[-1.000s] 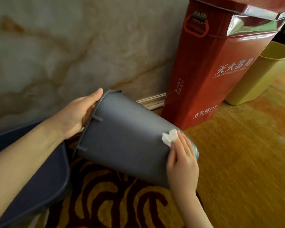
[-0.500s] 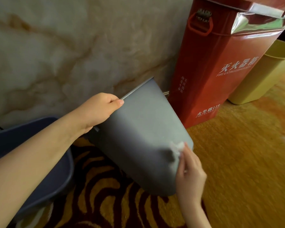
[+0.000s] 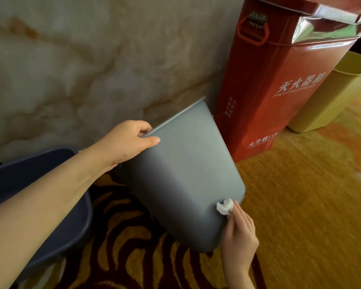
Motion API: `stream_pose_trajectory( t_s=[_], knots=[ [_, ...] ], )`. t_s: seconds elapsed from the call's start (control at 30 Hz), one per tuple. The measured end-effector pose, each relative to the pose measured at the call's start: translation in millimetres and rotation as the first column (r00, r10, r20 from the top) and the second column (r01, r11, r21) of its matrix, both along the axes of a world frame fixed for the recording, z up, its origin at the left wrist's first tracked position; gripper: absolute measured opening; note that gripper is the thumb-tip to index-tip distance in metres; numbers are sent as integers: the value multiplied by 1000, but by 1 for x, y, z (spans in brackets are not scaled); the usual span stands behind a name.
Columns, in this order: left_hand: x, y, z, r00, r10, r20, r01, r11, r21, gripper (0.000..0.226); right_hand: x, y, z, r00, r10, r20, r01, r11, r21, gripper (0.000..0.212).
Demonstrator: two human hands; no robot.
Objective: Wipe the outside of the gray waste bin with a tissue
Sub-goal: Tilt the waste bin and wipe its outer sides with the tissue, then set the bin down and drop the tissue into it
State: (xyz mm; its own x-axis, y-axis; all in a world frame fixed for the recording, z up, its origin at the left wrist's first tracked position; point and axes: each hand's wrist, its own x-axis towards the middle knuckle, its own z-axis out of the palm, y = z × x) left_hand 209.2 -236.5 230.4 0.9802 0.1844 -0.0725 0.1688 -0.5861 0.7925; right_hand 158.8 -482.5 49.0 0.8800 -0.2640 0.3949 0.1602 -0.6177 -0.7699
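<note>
The gray waste bin (image 3: 183,174) is tilted in the middle of the view, its rim up toward the wall and its base low at the right. My left hand (image 3: 127,142) grips the rim at the upper left, fingers hooked over the edge and thumb flat on the outer wall. My right hand (image 3: 239,234) holds a small crumpled white tissue (image 3: 224,206) at its fingertips. The tissue is pressed against the bin's outer wall close to the bottom right corner.
A tall red fire-extinguisher box (image 3: 279,80) stands just right of the bin against the marble wall (image 3: 81,59). A yellow bin (image 3: 331,94) sits beyond it. A dark blue tub (image 3: 29,195) lies at the left. Patterned carpet (image 3: 311,205) covers the floor.
The bin has been turned from lying sideways to more upright, rim toward the wall. My left hand shifted its grip along the rim. My right hand with the tissue slid down toward the base.
</note>
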Motion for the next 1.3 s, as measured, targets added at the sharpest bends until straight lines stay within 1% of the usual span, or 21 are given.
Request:
stream_pose_trajectory(
  t_s=[0.03, 0.1, 0.13, 0.2, 0.27, 0.33, 0.37, 0.43, 0.5, 0.57, 0.6, 0.63, 0.73, 0.83, 0.97, 1.0, 1.07, 1.13, 1.2, 1.23, 1.3],
  knots=[
    [1, -1, 0, 1000, 8, 10, -8, 1000, 0, 15, 3, 8, 10, 998, 14, 68, -14, 1000, 10, 33],
    [2, -1, 0, 1000, 21, 19, -20, 1000, -20, 15, 10, 34, 31, 971, 132, 198, -132, 991, -10, 31],
    [2, 0, -1, 999, 26, 23, -26, 999, -32, 15, 13, 47, 40, 953, 206, 224, -204, 978, -29, 30],
    [2, 1, -3, 998, 47, 45, -45, 998, -48, 11, 19, 64, 49, 927, 310, 213, -302, 951, -70, 31],
    [1, 2, -6, 995, 76, 69, -73, 996, -50, 9, 21, 62, 40, 933, 306, 187, -295, 952, -85, 33],
    [-1, 3, -8, 990, 98, 101, -94, 995, -39, 14, 16, 43, 19, 966, 205, 157, -204, 979, -23, 30],
    [-2, 4, -8, 988, 103, 119, -101, 995, -24, 15, 11, 33, 8, 982, 146, 123, -148, 989, 14, 29],
    [-2, 5, -8, 981, 96, 169, -98, 995, 8, 12, 2, 18, -13, 998, 68, 2, -67, 995, 79, 34],
    [-3, 8, -4, 967, 38, 251, -64, 993, 97, 6, -5, 12, -23, 985, 55, -163, -23, 981, 193, 34],
    [-5, 16, 0, 935, -46, 352, -52, 963, 265, 9, -3, 16, -24, 920, 96, -380, 30, 949, 313, 29],
    [-7, 21, 2, 917, -95, 388, -50, 937, 347, 15, 0, 20, -21, 879, 123, -461, 43, 942, 333, 27],
    [-11, 27, 3, 903, -150, 404, -37, 907, 420, 21, 4, 25, -17, 855, 157, -495, 30, 937, 349, 26],
    [-25, 41, 1, 880, -302, 367, 36, 812, 583, 32, 16, 40, 13, 839, 310, -448, -81, 884, 460, 20],
    [-41, 50, -11, 864, -415, 284, 84, 676, 732, 37, 22, 51, 49, 811, 435, -390, -176, 819, 546, 19],
    [-70, 60, -33, 859, -419, 294, 85, 683, 726, 57, 12, 50, 78, 790, 491, -367, -204, 775, 598, 20],
    [-77, 58, -38, 852, -439, 286, 100, 672, 734, 56, 6, 47, 86, 795, 494, -353, -204, 765, 610, 22],
    [-88, 50, -47, 834, -483, 265, 139, 650, 747, 47, -3, 39, 105, 847, 452, -278, -191, 749, 634, 34],
    [-97, 42, -52, 834, -500, 235, 166, 632, 757, 33, -5, 30, 131, 916, 361, -174, -192, 776, 601, 41],
    [-102, 39, -54, 837, -502, 217, 182, 631, 754, 23, 7, 26, 158, 928, 363, -85, -273, 816, 509, 35],
    [-103, 39, -54, 838, -505, 206, 198, 634, 748, 20, 17, 27, 170, 909, 409, -76, -340, 835, 433, 28],
    [-103, 39, -51, 849, -504, 158, 238, 633, 737, 18, 45, 43, 187, 823, 539, -176, -499, 836, 228, 19]
  ],
)
